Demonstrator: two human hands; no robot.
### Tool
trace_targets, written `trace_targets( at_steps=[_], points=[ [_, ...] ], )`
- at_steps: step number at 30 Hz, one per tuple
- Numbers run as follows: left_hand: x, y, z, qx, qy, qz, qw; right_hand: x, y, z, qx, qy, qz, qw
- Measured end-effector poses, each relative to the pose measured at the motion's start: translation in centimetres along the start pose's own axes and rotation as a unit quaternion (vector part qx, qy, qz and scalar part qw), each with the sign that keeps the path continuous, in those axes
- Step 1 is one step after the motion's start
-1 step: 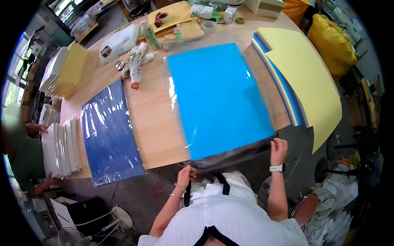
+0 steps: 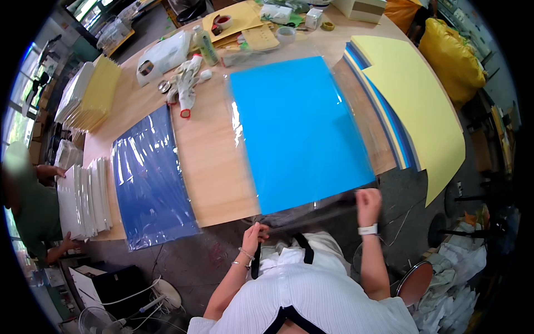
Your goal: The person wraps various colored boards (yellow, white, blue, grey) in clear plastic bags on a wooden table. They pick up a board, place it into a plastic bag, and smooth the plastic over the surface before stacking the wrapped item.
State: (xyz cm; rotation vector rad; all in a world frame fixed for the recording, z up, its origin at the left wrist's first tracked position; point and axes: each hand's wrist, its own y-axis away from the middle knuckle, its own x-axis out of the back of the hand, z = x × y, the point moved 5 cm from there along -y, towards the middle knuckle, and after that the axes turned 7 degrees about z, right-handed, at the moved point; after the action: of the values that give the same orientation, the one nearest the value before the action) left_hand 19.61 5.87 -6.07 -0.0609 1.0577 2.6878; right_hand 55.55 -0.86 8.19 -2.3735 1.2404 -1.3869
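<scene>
Where sheets [image 2: 300, 133] end, wooden table [image 2: 214, 167] shows; bags [image 2: 453, 64] slump.

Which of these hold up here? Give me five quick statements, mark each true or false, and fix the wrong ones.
1. A bright blue sheet lies inside a clear sleeve. True.
2. The white watch is on the left wrist. False: it is on the right.
3. The left hand and right hand are at the clear sleeve's near edge. True.
4. The dark blue pack lies right of the bright blue sheet. False: it lies left.
5. A yellow sheet lies right of the bright blue sheet. True.
</scene>
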Motion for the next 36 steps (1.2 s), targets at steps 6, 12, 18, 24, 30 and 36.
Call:
trace_targets(
  at_steps=[6, 12, 18, 24, 30, 36],
  points=[
    [-0.2, 1.5, 1.1, 0.046, 0.123, -0.051, 0.990, -13.2, 11.9, -14.7, 0.099, -0.207, -0.324, 0.918],
    [0.2, 0.7, -0.5, 0.102, 0.208, -0.042, 0.972, -16.3, 14.5, -18.3, 0.292, -0.128, -0.360, 0.877],
    [1.1, -0.3, 0.5, -0.006, -0.018, 0.006, 1.000, -0.5, 4.3, -16.9, 0.115, -0.268, -0.505, 0.812],
    [4.2, 0.6, 1.9, -0.157, -0.093, -0.034, 0.983, 24.6, 1.5, 8.0, -0.264, -0.088, -0.298, 0.913],
    [4.3, 4.0, 9.4, -0.561, -0.516, 0.211, 0.613, 8.5, 14.8, 21.3, -0.146, 0.081, -0.288, 0.943],
    [0.3, 4.1, 10.3, -0.672, -0.604, -0.053, 0.426, 2.6, 0.5, 7.6, 0.343, 0.057, -0.128, 0.929]
  ],
)
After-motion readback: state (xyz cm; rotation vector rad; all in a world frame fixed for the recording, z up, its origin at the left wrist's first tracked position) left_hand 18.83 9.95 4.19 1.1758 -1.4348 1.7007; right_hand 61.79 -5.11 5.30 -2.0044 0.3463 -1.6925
